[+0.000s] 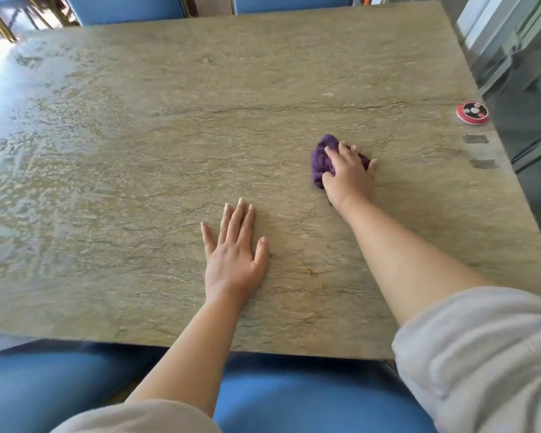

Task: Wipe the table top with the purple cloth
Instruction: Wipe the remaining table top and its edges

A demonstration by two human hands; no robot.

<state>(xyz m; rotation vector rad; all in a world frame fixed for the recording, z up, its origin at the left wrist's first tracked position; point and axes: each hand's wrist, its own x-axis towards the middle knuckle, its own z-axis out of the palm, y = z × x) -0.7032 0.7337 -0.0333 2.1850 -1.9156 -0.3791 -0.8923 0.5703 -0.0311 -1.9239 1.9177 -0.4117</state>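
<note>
A stone-patterned table top (pixel 200 135) fills most of the view. A bunched purple cloth (pixel 322 159) lies on it right of centre, and my right hand (pixel 349 176) presses down on it, fingers wrapped over the cloth so only its left part shows. Nearer the front edge, my left hand (pixel 235 254) rests flat on the bare table with fingers spread and nothing under it. Wet streaks glisten across the left part of the table.
A round red and black button device (pixel 473 112) sits near the right edge, with two grey tape patches (pixel 478 151) below it. Blue chairs (pixel 125 7) stand at the far side, and a blue seat (pixel 294 398) lies below the near edge. Glass panels run along the right.
</note>
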